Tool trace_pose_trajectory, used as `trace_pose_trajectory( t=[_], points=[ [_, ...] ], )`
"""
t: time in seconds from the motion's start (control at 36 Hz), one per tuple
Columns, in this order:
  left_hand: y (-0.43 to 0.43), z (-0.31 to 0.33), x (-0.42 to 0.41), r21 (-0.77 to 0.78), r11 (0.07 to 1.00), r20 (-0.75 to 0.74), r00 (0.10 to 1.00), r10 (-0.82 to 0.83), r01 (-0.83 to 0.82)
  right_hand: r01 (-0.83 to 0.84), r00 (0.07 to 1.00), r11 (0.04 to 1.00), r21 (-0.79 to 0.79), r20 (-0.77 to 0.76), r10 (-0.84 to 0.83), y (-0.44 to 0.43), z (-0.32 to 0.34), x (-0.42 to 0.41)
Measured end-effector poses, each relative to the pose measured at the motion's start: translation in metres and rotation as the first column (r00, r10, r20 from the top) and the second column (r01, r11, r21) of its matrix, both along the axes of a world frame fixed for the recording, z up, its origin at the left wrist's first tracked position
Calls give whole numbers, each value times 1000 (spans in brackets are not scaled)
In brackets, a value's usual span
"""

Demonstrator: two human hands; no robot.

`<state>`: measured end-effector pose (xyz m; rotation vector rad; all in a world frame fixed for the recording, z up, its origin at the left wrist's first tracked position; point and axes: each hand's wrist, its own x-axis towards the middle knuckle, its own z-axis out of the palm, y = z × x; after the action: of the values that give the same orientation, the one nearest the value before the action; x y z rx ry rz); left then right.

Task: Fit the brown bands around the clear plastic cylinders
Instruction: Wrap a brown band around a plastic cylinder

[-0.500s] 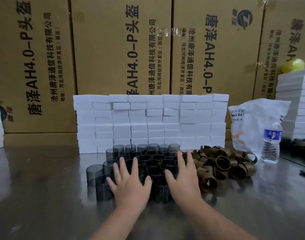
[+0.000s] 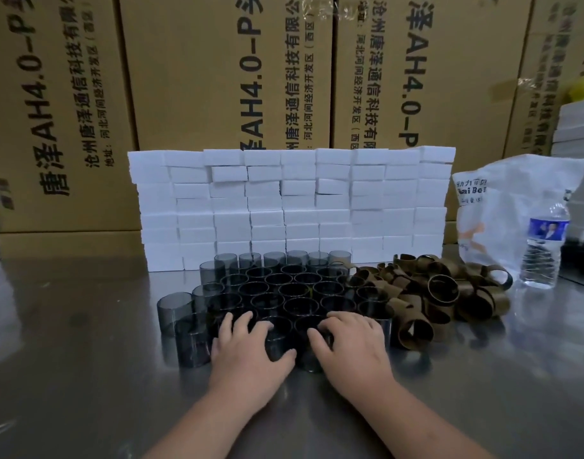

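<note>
Standing packed upright at frame centre, the smoky clear plastic cylinders (image 2: 294,288) could domino if the left hand (image 2: 251,352) or right hand (image 2: 353,349), fingers curled over the nearest rims, tugs sideways. Toppled ones may scatter the looped brown bands (image 2: 443,289) heaped just right.

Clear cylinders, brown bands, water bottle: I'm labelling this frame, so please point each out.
clear cylinders (image 2: 174,313), head view, wall of the leftmost one.
brown bands (image 2: 476,306), head view, outer wall of a right-hand band.
water bottle (image 2: 547,228), head view, its blue label.

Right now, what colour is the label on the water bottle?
Blue; the water bottle shows best in the head view.
</note>
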<state>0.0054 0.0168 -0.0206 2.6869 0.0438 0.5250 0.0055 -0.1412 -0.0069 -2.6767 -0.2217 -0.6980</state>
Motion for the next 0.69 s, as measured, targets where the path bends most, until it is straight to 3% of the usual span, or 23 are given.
trace_pose_trajectory(
  t=[0.11, 0.19, 0.28, 0.33, 0.44, 0.69],
  points=[
    [1, 1, 0, -12, 1000, 29, 999, -21, 21, -9, 993, 983, 183, 119, -13, -12, 14, 0],
    [2, 0, -2, -65, 996, 47, 997, -63, 66, 128, 935, 924, 359, 268, -234, -45, 32, 3],
    [3, 1, -2, -78, 992, 60, 994, -90, 95, 354, 877, 799, 487, 124, -464, -78, 34, 5],
    [3, 2, -3, -98, 989, 60, 992, -108, 114, 449, 865, 767, 459, -8, -502, -87, 24, 8],
    [4, 1, -3, -124, 980, 76, 987, -145, 154, 489, 872, 792, 366, -181, -455, -85, 6, 13],
    [2, 5, -9, -84, 977, 203, 963, -176, 196, 500, 865, 776, 385, -189, -464, -88, 0, 17]
  ],
)
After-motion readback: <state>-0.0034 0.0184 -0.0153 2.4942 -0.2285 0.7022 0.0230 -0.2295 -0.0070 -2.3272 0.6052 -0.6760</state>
